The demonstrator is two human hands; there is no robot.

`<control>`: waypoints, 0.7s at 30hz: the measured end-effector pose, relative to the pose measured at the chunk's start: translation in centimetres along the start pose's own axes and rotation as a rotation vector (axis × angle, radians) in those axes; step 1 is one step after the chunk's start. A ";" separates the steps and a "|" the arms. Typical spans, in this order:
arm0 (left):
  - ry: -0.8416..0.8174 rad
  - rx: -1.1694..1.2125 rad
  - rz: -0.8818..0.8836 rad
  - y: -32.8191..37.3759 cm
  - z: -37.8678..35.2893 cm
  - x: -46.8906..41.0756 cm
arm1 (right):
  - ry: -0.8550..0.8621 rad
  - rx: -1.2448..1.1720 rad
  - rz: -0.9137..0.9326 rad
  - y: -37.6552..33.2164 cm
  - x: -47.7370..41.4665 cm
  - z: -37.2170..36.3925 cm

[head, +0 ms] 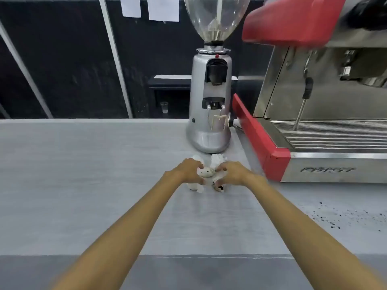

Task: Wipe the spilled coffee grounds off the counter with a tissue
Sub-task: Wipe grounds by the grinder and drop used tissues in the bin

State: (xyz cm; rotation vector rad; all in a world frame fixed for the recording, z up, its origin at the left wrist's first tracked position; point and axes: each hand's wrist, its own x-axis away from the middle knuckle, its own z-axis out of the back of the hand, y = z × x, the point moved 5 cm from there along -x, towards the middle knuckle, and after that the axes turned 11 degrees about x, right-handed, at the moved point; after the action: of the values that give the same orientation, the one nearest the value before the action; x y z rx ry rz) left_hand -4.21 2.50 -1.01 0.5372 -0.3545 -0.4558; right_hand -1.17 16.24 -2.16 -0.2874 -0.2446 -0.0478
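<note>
Crumpled white tissue [206,172], speckled dark, bunched on matte grey counter [83,185] just in front of rounded silver grinder [209,114]. Pinched from both sides: left hand [189,171] and right hand [232,172] with fingers curled tight onto the wad. Coffee grounds [333,218] scattered as fine black specks well to the right, near boxy steel-and-red espresso machine [314,122].

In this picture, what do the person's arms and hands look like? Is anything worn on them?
Both forearms are bare as far as the view shows: no sleeves. The left hand and the right hand wear no gloves. I see no watch, bracelet or ring, though the fingers are too small to be sure.
</note>
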 end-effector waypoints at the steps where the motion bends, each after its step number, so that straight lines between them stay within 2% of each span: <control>1: -0.020 -0.006 0.019 -0.4 -0.6 0.0 | -0.003 0.013 -0.006 0.0 0.0 -0.5; 5: -0.026 0.020 0.044 -2.1 -2.8 0.2 | 0.092 -0.014 -0.018 0.0 0.3 -2.1; 8: 0.082 0.068 -0.004 -2.2 -3.1 0.4 | 0.174 -0.054 -0.032 0.1 0.5 -2.6; 11: 0.123 0.129 -0.007 -2.0 -3.3 0.7 | 0.221 -0.066 -0.034 0.4 0.9 -3.1; 15: 0.113 0.183 -0.015 -0.8 -3.4 1.4 | 0.269 -0.157 -0.069 1.5 2.5 -2.1; 21: 0.015 0.223 -0.137 5.1 -5.2 3.0 | 0.248 -0.252 -0.115 5.3 7.3 0.9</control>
State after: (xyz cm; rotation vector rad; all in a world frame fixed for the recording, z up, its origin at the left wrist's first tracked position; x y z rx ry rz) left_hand 2.23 7.05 -1.73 0.7844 -0.3575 -0.5472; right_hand 6.09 21.52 -1.00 -0.5137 -0.0078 -0.2275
